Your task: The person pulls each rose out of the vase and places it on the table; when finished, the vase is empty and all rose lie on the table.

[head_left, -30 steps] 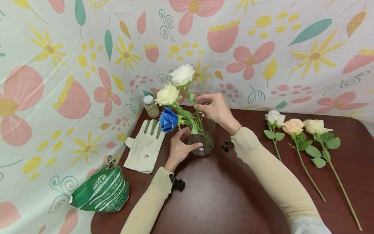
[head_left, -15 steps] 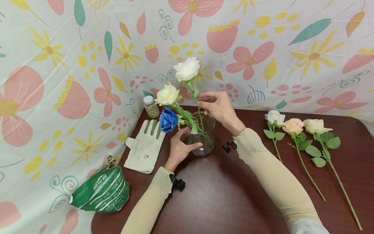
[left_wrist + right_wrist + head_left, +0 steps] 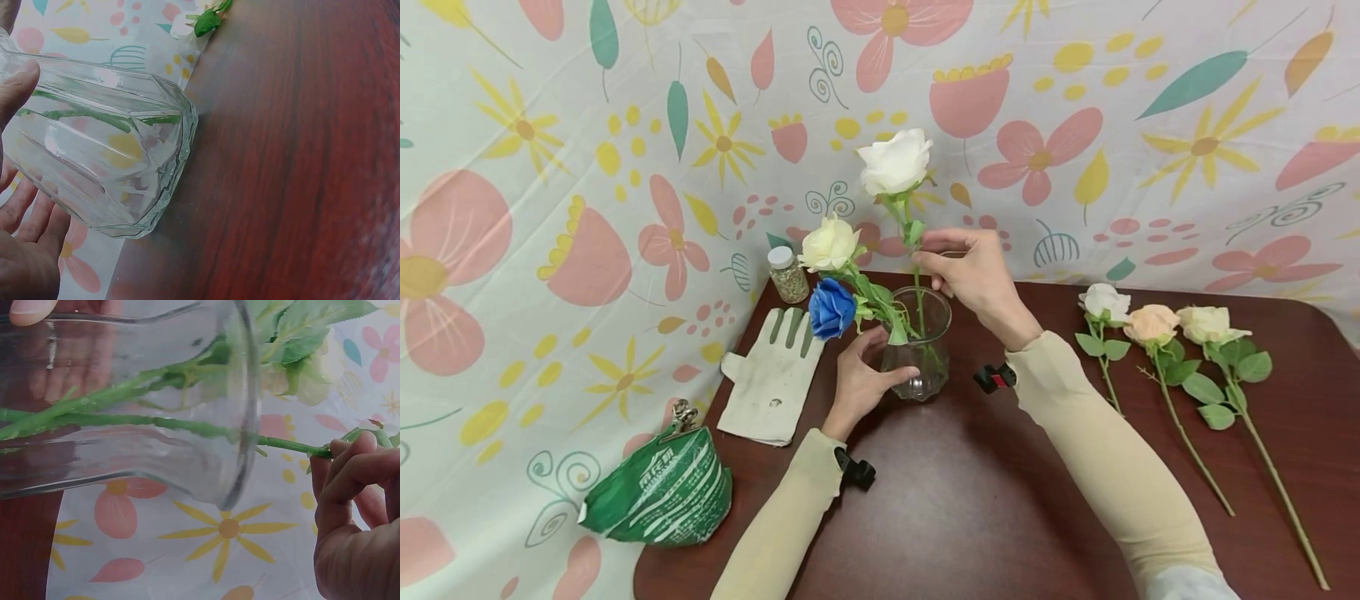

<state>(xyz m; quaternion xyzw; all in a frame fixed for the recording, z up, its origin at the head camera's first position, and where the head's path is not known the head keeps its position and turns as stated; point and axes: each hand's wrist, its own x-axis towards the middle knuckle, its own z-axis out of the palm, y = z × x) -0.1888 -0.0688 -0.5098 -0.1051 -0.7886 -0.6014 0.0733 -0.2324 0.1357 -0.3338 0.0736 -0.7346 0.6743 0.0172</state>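
My left hand [image 3: 867,383] holds the glass vase [image 3: 934,367] around its lower left side, thumb in front and fingers behind, as the left wrist view shows. Above the rim, my right hand [image 3: 976,273] pinches the green stem of a white rose [image 3: 895,162] between thumb and fingers. That stem runs down into the vase, and its bloom stands upright. A pale yellow rose [image 3: 830,243] and a blue rose [image 3: 832,308] lean left over the rim. In the right wrist view, stems [image 3: 156,422] cross inside the glass.
Three loose roses, white [image 3: 1105,302], peach [image 3: 1152,323] and cream [image 3: 1213,325], lie on the right of the dark table [image 3: 925,517]. To the left are a glove [image 3: 772,379], a lidded jar [image 3: 787,277] and a green bag [image 3: 666,487] with a clip.
The white rose has moved up and to the right, away from the pale yellow one, and stands straighter. My right hand has shifted right with its stem. My left hand stays put.
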